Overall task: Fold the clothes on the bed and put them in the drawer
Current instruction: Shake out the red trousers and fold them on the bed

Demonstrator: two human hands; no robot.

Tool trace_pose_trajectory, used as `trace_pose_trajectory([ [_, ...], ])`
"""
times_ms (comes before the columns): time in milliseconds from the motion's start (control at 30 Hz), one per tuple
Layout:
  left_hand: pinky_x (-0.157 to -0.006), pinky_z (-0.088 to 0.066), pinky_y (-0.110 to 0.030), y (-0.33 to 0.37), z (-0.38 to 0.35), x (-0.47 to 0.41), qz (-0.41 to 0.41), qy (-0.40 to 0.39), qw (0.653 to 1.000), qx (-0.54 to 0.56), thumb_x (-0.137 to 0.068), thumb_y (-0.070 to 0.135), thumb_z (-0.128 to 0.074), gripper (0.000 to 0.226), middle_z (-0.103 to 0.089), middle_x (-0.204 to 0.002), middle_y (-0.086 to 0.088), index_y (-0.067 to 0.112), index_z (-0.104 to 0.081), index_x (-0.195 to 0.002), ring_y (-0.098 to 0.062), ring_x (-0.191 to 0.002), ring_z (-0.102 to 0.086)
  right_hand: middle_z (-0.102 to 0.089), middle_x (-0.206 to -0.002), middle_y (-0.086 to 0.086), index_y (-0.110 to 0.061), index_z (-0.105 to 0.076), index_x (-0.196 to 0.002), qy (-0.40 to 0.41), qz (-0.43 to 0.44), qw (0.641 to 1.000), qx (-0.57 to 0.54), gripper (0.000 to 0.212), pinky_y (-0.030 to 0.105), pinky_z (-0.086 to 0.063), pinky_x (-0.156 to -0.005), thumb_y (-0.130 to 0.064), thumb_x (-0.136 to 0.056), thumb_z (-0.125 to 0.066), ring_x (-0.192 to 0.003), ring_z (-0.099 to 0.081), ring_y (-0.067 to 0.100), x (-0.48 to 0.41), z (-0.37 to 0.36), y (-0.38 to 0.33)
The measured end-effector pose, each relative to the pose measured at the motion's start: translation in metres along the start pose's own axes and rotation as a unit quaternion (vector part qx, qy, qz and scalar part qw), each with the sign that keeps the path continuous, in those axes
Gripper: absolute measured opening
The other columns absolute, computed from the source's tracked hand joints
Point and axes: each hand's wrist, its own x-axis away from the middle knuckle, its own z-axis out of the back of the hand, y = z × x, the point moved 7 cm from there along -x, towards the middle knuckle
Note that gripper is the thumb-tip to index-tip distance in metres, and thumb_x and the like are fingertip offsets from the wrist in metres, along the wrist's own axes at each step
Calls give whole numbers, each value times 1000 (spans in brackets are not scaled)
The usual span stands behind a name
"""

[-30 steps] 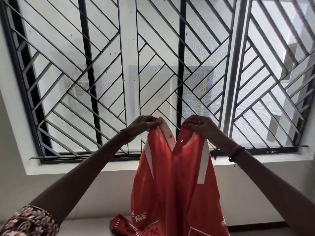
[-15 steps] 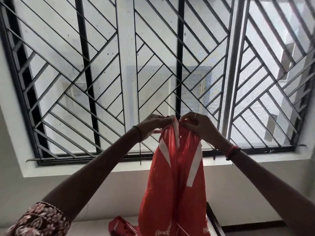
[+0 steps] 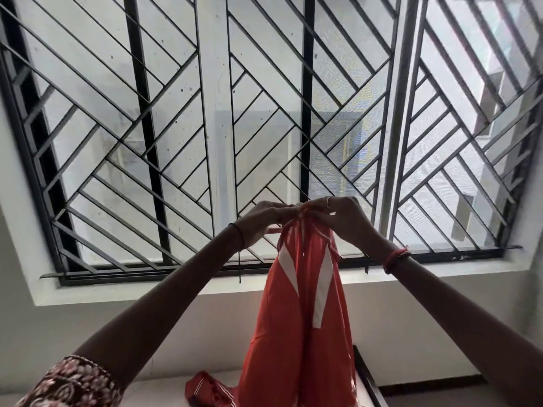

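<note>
A red shirt [image 3: 302,324] with white stripes hangs lengthwise in front of the window, folded in half down its middle. My left hand [image 3: 261,220] and my right hand [image 3: 340,218] meet at its top edge, and both pinch the cloth there with fingertips touching. The lower end of the shirt reaches down to the bed [image 3: 164,392], where a crumpled red part [image 3: 205,389] lies. The drawer is not in view.
A barred window [image 3: 264,127] with a white sill [image 3: 182,289] fills the wall ahead. The bed's dark frame edge [image 3: 365,377] runs along the right of the mattress, with floor beyond it.
My two hands have come together, closing the shirt's shoulders onto each other. The shirt now hangs narrower and a little higher.
</note>
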Motion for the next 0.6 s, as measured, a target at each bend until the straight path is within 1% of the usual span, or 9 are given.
trace_pose_trajectory([
  [100,-84,-46,-27,4,-1,1,-41,7,998,-57,-70,49,-71,58,-67,-99,-13,1,-69,-103,-16,-95,-61,-74,-86,-2,-14,-76,-94,1,-29,999,21,20,7,-43,-71,-3,-79,-69,-75,-60,-11,-4,0,5],
  [200,-72,-40,-33,11,1,-1,-97,60,987,-113,-78,27,-75,46,-58,-82,-14,-14,-64,-95,-20,-78,-52,-74,-85,3,-12,-76,-90,-15,-60,998,-5,18,8,-44,-71,-1,-80,-67,-72,-61,-9,-8,-4,11],
  [233,-68,-38,-33,12,2,-2,-110,80,983,-128,-79,26,-75,45,-56,-78,-13,-16,-63,-91,-20,-75,-49,-73,-85,4,-11,-75,-90,-26,-67,997,-18,18,10,-45,-73,1,-80,-67,-72,-61,-9,-8,-7,12],
  [300,-61,-40,-33,13,4,-3,-138,110,969,-173,-71,49,-71,62,-56,-70,-14,-12,-63,-82,-18,-67,-48,-73,-84,4,-13,-74,-89,-43,-80,995,-35,19,18,-48,-78,2,-80,-66,-74,-63,-4,-8,-12,14],
  [367,-62,-49,-39,11,7,-4,-153,148,947,-242,-63,67,-59,69,-64,-69,-16,-1,-65,-77,-21,-61,-56,-71,-80,0,-16,-73,-87,-56,-95,993,-53,19,24,-50,-80,0,-81,-66,-74,-64,1,-7,-14,18],
  [400,-66,-53,-42,11,8,-3,-156,165,934,-277,-64,70,-54,68,-67,-72,-13,4,-66,-77,-25,-65,-61,-70,-78,-2,-17,-73,-86,-61,-102,991,-62,18,25,-50,-79,0,-82,-67,-72,-63,-1,-7,-15,19],
  [467,-70,-52,-43,13,9,-1,-165,194,910,-328,-68,72,-46,67,-68,-74,-8,10,-67,-77,-26,-74,-64,-70,-76,-3,-17,-72,-84,-66,-112,988,-86,18,23,-51,-77,0,-82,-67,-69,-63,-2,-6,-17,20],
  [533,-71,-51,-41,17,9,1,-173,208,897,-349,-71,72,-42,65,-69,-74,-3,13,-69,-78,-20,-73,-65,-69,-74,-2,-15,-72,-83,-64,-122,984,-114,17,20,-50,-73,1,-82,-67,-68,-62,-1,-6,-17,20],
  [600,-73,-51,-39,19,9,2,-176,208,891,-363,-71,72,-40,63,-70,-78,1,17,-70,-80,-15,-75,-66,-70,-75,3,-12,-72,-84,-57,-128,982,-128,14,22,-50,-74,0,-81,-68,-70,-62,2,-6,-17,21],
])
